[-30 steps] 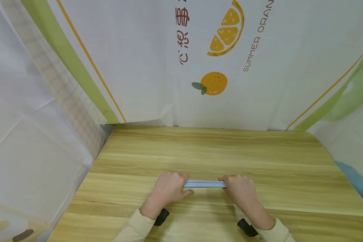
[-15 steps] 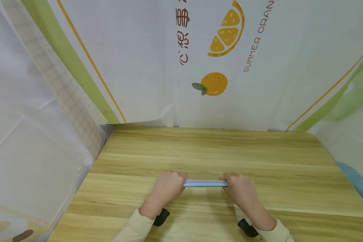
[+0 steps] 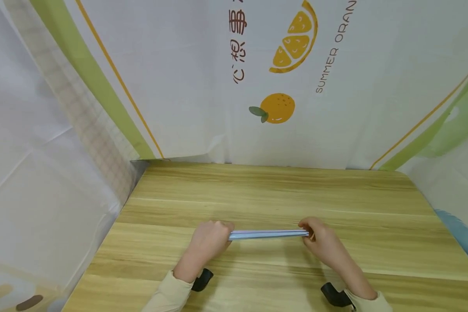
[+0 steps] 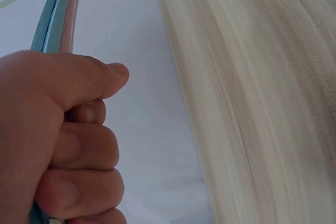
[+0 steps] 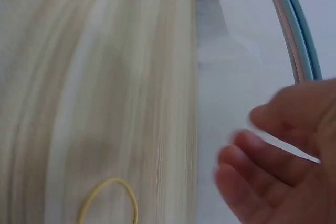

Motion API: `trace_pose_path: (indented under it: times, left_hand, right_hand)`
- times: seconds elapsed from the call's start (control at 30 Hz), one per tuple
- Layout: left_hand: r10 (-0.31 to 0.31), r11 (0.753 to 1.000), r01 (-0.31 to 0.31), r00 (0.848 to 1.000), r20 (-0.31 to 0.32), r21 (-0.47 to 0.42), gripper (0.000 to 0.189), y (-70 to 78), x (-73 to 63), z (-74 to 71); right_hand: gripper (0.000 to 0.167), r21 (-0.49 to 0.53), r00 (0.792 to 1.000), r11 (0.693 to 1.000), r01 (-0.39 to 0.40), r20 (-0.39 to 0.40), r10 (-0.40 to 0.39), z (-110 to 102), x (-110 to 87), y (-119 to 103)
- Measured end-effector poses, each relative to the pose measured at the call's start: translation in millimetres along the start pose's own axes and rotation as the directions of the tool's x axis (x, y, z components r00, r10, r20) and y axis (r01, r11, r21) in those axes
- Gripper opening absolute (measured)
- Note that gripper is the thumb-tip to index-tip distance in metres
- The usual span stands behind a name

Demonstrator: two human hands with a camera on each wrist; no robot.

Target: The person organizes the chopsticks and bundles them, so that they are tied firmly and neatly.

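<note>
A bundle of slim blue and pink sticks, which look like chopsticks [image 3: 267,234], lies crosswise between my hands above the table. My left hand [image 3: 210,238] grips the left end; in the left wrist view its fingers wrap round the chopsticks [image 4: 55,14], with the thumb above them. At the right end is my right hand [image 3: 325,242], its fingers loose around the tips. The right wrist view has the thumb and fingers [image 5: 241,169] apart, with a gap between them; the chopsticks [image 5: 296,30] pass behind the hand there, their ends hidden.
A thin yellow loop like a rubber band [image 5: 107,182] appears against the wood in the right wrist view; whether it lies there or hangs is unclear. The wooden table [image 3: 265,190] meets a printed white cloth [image 3: 179,86] at its back edge.
My right hand has slid right and loosened at the end of the chopsticks. The left hand has shifted slightly left, its thumb closed in. More of the chopsticks' length shows between the hands.
</note>
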State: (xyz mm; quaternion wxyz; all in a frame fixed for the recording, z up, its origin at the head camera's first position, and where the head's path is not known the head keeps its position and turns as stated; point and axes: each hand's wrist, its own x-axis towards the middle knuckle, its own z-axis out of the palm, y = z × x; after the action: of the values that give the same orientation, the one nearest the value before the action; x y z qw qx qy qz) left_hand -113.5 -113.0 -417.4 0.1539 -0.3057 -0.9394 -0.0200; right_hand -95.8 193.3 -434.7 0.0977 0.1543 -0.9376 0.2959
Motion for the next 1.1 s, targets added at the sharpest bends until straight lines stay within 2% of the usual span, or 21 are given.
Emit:
trace_pose_path:
  times: [0.17,0.27,0.4,0.47,0.53,0.63,0.77,0.9,1.1]
  left_hand:
    - [0.012,1.0,-0.012,1.0,-0.026,0.007,0.031,-1.4,-1.2,1.4]
    - [0.019,1.0,-0.019,0.999,-0.036,0.01,0.032,-0.5,-1.0,2.4]
    - [0.025,0.999,-0.024,0.999,-0.038,0.022,0.034,1.7,-0.5,2.8]
    - [0.03,0.999,-0.029,0.999,-0.04,0.029,0.035,3.2,0.2,2.7]
    - [0.03,0.999,-0.029,0.999,-0.036,0.023,0.036,4.6,1.2,2.8]
    - [0.027,0.999,-0.027,0.999,-0.031,0.017,0.036,6.1,2.5,3.6]
    - [0.025,1.0,-0.025,0.999,-0.028,0.019,0.036,7.4,3.7,3.8]
    - [0.024,0.999,-0.024,0.999,-0.021,0.025,0.036,8.4,4.8,4.3]
    - [0.054,0.997,-0.052,0.998,-0.043,0.063,0.036,11.8,5.7,3.6]
  right_hand:
    - [0.027,0.082,0.995,0.993,-0.084,0.061,0.079,-3,-1.3,6]
    - [0.025,0.16,0.992,0.979,-0.129,0.009,0.13,-3,-2.3,6]
    - [0.035,0.285,0.992,0.955,-0.083,-0.072,0.108,1,-0.1,3]
    - [0.038,0.369,0.994,0.928,-0.054,-0.064,0.083,4,1.9,0]
    - [0.041,0.459,0.998,0.887,-0.046,-0.023,0.063,7,4.1,-3]
    - [0.048,0.578,0.995,0.81,-0.097,0.06,0.076,10,7.3,-8]
    - [0.058,0.668,0.983,0.722,-0.181,0.125,0.131,12,9.0,-12]
    - [0.063,0.709,0.978,0.674,-0.206,0.141,0.151,14,8.9,-15]
    - [0.063,0.733,0.982,0.654,-0.186,0.129,0.135,15,7.7,-16]
